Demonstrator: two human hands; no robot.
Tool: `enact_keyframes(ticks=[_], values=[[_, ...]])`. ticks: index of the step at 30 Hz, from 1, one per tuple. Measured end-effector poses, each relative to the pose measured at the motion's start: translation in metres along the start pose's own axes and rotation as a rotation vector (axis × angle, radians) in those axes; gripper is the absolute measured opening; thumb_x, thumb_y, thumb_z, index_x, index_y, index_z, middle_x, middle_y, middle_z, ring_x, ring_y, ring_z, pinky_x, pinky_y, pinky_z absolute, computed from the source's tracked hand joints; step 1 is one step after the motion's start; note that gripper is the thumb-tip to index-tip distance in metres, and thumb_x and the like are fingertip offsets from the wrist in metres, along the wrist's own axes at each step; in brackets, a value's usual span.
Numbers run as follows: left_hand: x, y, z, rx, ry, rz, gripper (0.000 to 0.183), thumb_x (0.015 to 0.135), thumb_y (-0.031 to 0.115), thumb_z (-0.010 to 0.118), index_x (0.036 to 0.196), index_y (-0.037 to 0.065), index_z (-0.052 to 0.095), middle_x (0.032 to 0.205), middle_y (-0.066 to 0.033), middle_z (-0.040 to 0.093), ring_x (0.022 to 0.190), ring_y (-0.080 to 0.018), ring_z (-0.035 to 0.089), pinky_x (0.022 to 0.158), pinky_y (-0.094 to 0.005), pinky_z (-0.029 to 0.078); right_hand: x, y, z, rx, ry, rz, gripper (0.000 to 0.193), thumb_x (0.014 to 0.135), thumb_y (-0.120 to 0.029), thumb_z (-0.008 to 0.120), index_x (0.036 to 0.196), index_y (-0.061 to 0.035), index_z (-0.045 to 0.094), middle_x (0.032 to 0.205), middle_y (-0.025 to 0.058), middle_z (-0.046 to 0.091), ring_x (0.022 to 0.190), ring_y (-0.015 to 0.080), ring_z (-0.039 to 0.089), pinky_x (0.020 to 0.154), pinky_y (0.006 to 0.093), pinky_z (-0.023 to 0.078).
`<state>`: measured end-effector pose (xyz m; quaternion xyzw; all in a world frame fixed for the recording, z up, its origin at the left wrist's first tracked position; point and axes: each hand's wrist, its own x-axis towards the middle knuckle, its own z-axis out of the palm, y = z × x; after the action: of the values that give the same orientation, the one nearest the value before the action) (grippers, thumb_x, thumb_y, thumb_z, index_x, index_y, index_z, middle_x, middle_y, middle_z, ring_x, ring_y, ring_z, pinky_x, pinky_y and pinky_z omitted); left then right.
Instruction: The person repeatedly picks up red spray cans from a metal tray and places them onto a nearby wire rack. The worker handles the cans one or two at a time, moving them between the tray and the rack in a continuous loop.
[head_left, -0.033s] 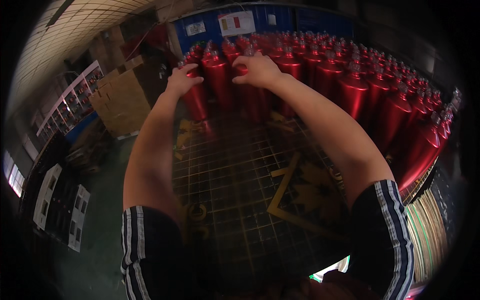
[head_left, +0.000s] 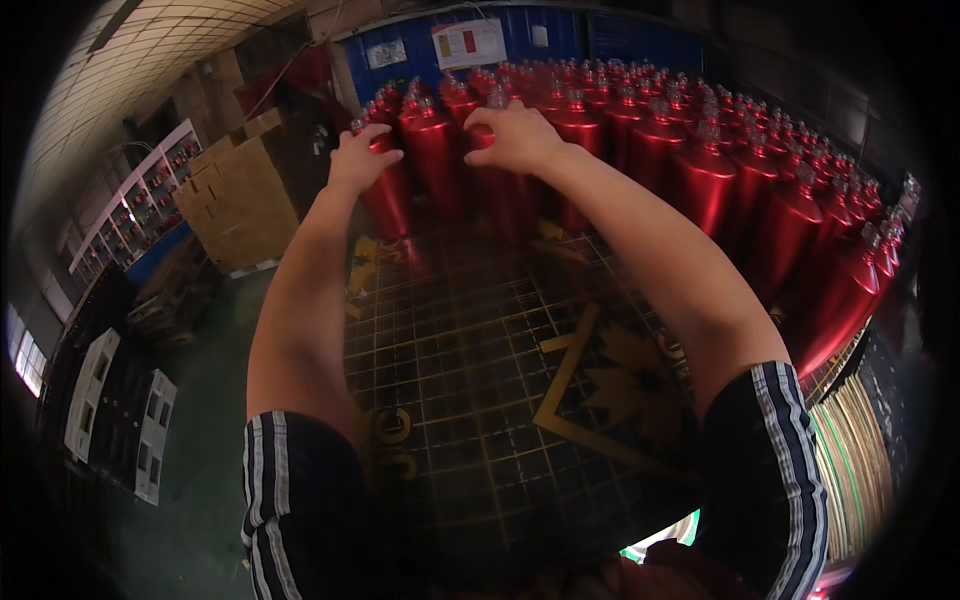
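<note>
Both my arms reach to the far side of a dark cutting mat (head_left: 470, 350) marked with a yellow grid. My left hand (head_left: 360, 160) is curled round the upper part of a glossy red bottle (head_left: 388, 205), its thumb and fingers bent about the shoulder. Farther right, my right hand (head_left: 518, 140) curves the same way round the top of another red bottle (head_left: 506, 205), its neck showing above the fingers. Between the two hands a third bottle (head_left: 433, 160) stands upright, untouched. The lower halves of the held bottles look upright on the mat and are dim.
Many more red bottles (head_left: 708, 185) stand packed along the back and right. Behind them is a blue panel (head_left: 545, 35) with papers. At left are cardboard boxes (head_left: 245, 200), a pallet (head_left: 175, 305) and a white-and-black crate (head_left: 155, 440). Stacked sheets (head_left: 850, 470) stand at lower right.
The whole view has shifted very slightly. Both hands stay at the same bottles.
</note>
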<state>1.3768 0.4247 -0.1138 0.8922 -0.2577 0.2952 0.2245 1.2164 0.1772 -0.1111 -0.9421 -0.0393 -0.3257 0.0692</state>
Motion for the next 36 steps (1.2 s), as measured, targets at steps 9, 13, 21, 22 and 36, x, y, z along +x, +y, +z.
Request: enact_keyframes(ticks=[9,13,21,22,36], values=[[-0.072,-0.003,-0.015,-0.313,0.409,0.216,0.047,0.075,0.029,0.083,0.119,0.025,0.069,0.112,-0.0183,0.058,0.102,-0.0389,0.062,0.091,-0.0436,0.052,-0.048,-0.021,-0.007,0.006,0.244,0.063,0.056,0.073,-0.042,0.079,0.125,-0.0267,0.062,0.127,0.0236,0.054,0.116,0.0447,0.052,0.100,0.0484,0.047],[-0.146,-0.011,-0.055,-0.460,0.619,0.303,0.047,0.077,0.021,0.084,0.120,0.011,0.069,0.116,-0.0132,0.062,0.109,-0.0277,0.061,0.097,-0.0364,0.047,-0.126,-0.033,-0.033,0.098,0.518,0.074,0.052,0.073,-0.035,0.081,0.120,-0.0238,0.066,0.120,0.0197,0.058,0.114,0.0399,0.053,0.099,0.0452,0.047],[-0.336,-0.055,-0.182,-1.475,0.633,0.148,0.051,0.099,0.025,0.057,0.144,0.003,0.044,0.137,-0.0167,0.052,0.120,-0.0308,0.057,0.105,-0.0442,0.046,-0.320,-0.126,-0.163,0.207,0.682,0.041,0.049,0.079,-0.011,0.081,0.124,-0.0033,0.062,0.128,0.0072,0.060,0.117,0.0181,0.056,0.103,0.0320,0.044],[-0.357,-0.052,-0.190,-1.540,0.656,0.117,0.054,0.100,0.032,0.052,0.146,0.004,0.041,0.139,-0.0181,0.051,0.123,-0.0329,0.055,0.106,-0.0468,0.045,-0.342,-0.136,-0.173,0.219,0.738,0.063,0.048,0.078,-0.011,0.082,0.123,-0.0046,0.064,0.126,0.0071,0.060,0.114,0.0175,0.057,0.100,0.0307,0.046],[-0.576,0.218,-0.071,-1.511,-0.185,0.490,0.060,0.105,0.043,0.036,0.151,0.005,0.031,0.147,-0.0188,0.044,0.127,-0.0341,0.053,0.105,-0.0442,0.048,-0.690,0.004,-0.136,1.083,1.446,0.741,0.042,0.088,-0.028,0.073,0.123,-0.0097,0.059,0.112,0.0079,0.062,0.099,0.0202,0.062,0.082,0.0375,0.056]])
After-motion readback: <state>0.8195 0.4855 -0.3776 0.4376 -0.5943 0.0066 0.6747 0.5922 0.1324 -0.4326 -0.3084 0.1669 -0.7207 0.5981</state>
